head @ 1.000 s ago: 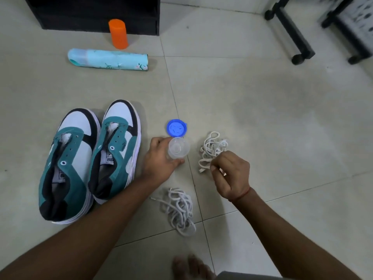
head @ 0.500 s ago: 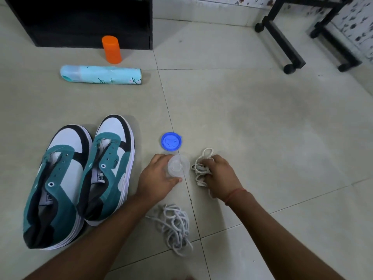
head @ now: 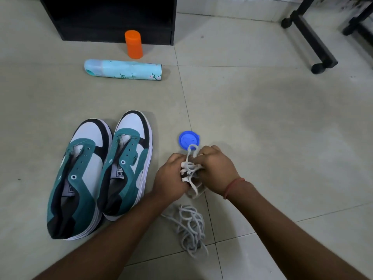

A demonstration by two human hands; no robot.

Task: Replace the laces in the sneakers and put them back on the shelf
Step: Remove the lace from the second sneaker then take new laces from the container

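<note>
Both hands, left hand [head: 170, 175] and right hand [head: 217, 171], grip bunched white laces [head: 189, 168].

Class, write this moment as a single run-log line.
left hand: holds white lace bundle | right hand: holds it too | sneakers: unlaced | grey laces: on floor

Head view — downward, near floor [head: 262, 118]

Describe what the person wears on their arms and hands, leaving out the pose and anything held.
Both forearms are bare, with no sleeves in view and no gloves. The left hand and its wrist carry nothing that shows. The right hand has a thin red thread band tied round the wrist. No watch shows on either arm, and no ring can be made out.
</note>
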